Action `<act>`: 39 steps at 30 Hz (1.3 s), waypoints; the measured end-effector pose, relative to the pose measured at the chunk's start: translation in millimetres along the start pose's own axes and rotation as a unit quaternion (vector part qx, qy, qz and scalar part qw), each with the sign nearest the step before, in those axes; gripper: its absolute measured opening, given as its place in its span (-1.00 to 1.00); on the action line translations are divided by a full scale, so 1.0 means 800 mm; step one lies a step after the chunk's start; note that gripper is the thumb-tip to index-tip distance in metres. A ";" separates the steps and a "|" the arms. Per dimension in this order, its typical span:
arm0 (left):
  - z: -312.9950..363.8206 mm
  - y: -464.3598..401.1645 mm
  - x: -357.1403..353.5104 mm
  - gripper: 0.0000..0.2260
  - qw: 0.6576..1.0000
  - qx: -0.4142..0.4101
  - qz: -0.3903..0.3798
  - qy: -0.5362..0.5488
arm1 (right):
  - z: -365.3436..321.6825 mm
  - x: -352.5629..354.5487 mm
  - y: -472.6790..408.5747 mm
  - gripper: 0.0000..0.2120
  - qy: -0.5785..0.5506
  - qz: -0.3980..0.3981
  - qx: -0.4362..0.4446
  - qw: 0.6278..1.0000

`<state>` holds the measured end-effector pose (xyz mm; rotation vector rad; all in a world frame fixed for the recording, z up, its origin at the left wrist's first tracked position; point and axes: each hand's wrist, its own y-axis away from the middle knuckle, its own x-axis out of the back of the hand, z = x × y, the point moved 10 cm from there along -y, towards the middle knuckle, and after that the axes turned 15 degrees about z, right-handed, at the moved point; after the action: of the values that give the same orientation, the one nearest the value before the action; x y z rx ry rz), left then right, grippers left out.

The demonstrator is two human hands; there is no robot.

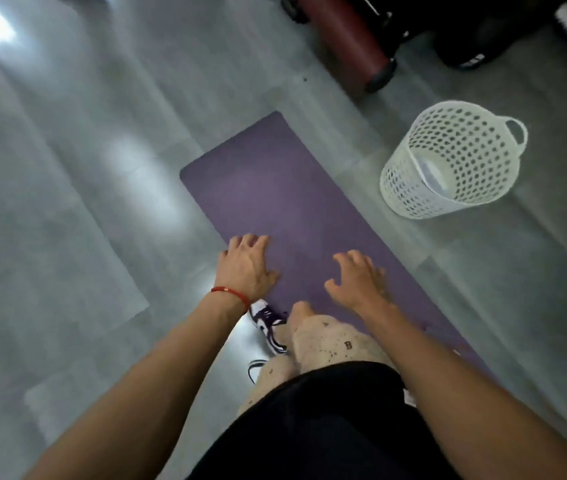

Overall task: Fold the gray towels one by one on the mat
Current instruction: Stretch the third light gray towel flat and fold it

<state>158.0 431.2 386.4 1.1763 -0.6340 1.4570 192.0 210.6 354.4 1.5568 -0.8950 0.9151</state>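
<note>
The floor [67, 202] carries the purple mat [275, 188], laid flat as the folding surface. The white basket [448, 161] stands at 2 o'clock. No gray towel is visible. Left hand [245, 268] and right hand [361, 278] hover, fingers spread, holding nothing.

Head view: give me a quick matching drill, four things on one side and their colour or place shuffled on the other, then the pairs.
Things:
1. mat
2. laundry basket
3. wrist cord
4. right hand

Descriptions:
A. white, full of holes, standing on the gray floor beside the mat
B. red, worn on the left arm just behind the left hand
C. purple, lying flat on the floor
D. fingers spread, holding nothing, over the near part of the mat

Pairs: 1-C, 2-A, 3-B, 4-D
</note>
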 end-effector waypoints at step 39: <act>0.303 0.196 -0.423 -0.41 0.852 -0.508 -0.128 0.001 | 0.290 -0.496 0.324 -0.42 -0.214 0.067 -0.559 0.798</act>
<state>53.4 40.3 201.3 0.3801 -1.0232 0.6826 -185.4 -24.5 71.1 0.6284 -1.5063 -0.0170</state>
